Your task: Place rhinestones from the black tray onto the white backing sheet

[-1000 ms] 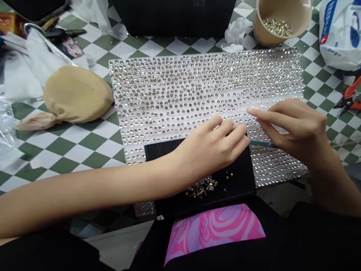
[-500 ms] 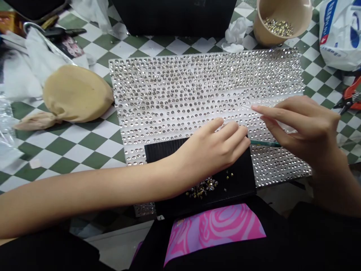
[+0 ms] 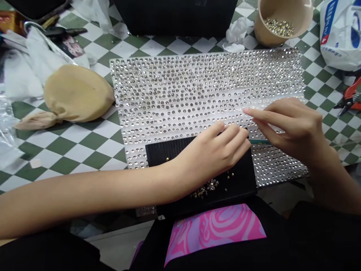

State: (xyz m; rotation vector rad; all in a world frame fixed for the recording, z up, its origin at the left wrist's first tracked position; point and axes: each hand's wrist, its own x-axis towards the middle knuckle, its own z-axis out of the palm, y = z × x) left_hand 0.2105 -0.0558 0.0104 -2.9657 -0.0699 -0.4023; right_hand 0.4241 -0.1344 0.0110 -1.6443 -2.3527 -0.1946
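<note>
My left hand (image 3: pixel 222 150) is closed, its fingers curled over the top edge of a black tray (image 3: pixel 242 184). A thin green stick (image 3: pixel 259 142) sticks out from its fingertips toward the right; its far end is behind my right hand. My right hand (image 3: pixel 290 124) is in a pinch, with a thin pale needle-like tool (image 3: pixel 239 110) at the index fingertip. That tip is over a white sheet (image 3: pixel 175 86) covered with rows of silver rhinestones. Loose gold and silver rhinestones (image 3: pixel 207 188) lie on the tray, partly hidden by my left wrist.
A beige cup (image 3: pixel 261 32) of rhinestones stands at the back right, near a white plastic packet (image 3: pixel 338 37). Red-handled pliers (image 3: pixel 349 98) lie at right. A knotted tan pouch (image 3: pixel 79 92) sits left of the sheet. A black box (image 3: pixel 177 19) stands behind.
My right hand has moved left along the rows, the thin tool with it. My left hand has barely shifted, and a single gold stone now shows on the tray's left part.
</note>
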